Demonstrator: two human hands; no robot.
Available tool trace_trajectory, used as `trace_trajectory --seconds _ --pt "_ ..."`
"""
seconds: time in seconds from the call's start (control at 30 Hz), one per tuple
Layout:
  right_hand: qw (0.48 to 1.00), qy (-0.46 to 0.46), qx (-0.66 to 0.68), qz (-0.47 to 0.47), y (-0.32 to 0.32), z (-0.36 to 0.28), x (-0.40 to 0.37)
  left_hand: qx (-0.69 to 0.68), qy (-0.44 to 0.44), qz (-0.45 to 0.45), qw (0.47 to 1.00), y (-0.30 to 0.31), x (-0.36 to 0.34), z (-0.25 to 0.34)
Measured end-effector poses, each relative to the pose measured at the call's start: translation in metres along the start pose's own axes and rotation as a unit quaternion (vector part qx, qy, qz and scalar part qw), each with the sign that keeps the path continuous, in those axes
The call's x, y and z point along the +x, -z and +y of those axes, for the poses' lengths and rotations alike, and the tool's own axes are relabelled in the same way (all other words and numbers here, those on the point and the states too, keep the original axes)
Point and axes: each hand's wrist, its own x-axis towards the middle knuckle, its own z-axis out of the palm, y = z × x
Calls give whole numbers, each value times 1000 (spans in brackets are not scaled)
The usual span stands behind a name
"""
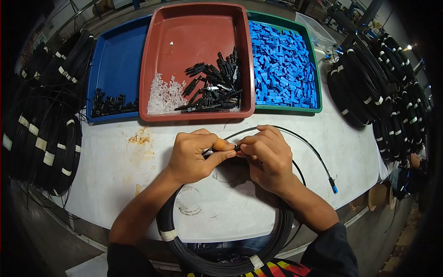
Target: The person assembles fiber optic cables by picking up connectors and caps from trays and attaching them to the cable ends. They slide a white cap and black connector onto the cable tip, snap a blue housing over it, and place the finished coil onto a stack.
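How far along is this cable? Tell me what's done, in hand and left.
Done, it seems: the cable's far end already carries a blue-tipped connector, and taped coils are stacked alongside. In hand: left hand and right hand pinch a small black part at the other end. Left, probably: finishing this end; loose pieces remain in the red tray and green tray.

Blue tray, red tray, green tray. Blue clips, black connectors, translucent white pieces. Black cable coil, white tape bands.
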Motion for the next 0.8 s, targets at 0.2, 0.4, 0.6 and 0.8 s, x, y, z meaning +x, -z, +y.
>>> trace_trajectory --seconds 0.2,0.4,0.6,0.8 --pt "994 90 -54 4 0 0 0 -67 79 -30 994 2 1 1" --pt "997 -21 75 -25 -3 5 -4 68 -157 -33 985 -1 3 -7" --pt "963 -183 198 -26 -5 1 -6 177 -283 -17 943 1 4 -2" --pt "999 -1 43 24 -3 3 -3 -24 -4 8 1000 -1 -1 -2"
